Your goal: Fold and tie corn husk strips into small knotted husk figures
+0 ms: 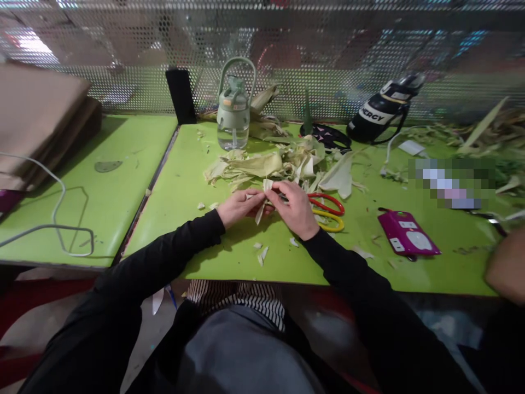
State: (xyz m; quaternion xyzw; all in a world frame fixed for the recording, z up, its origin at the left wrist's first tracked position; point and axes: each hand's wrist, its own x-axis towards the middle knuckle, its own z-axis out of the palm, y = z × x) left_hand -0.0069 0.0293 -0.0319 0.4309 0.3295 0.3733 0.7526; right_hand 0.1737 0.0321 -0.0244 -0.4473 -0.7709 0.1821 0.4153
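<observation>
Both of my hands meet over the green table (213,251), pinching a pale strip of corn husk (268,185) between them. My left hand (241,207) is closed on the strip's left side, where a loose end hangs below the fingers. From the right, my right hand (294,207) grips its top with thumb and fingers. Just behind the hands lies a heap of corn husks (262,164). Beside my right hand are scissors with one red and one yellow handle (331,204), their blades hidden. Small husk scraps (262,255) lie in front.
A clear-bottomed water bottle (233,117) stands behind the heap, with a dark bottle (379,109) leaning farther right. A purple power strip (409,234) lies at right, near another person's arm (508,265). Brown cardboard (36,115) and a grey cable (61,202) occupy the left.
</observation>
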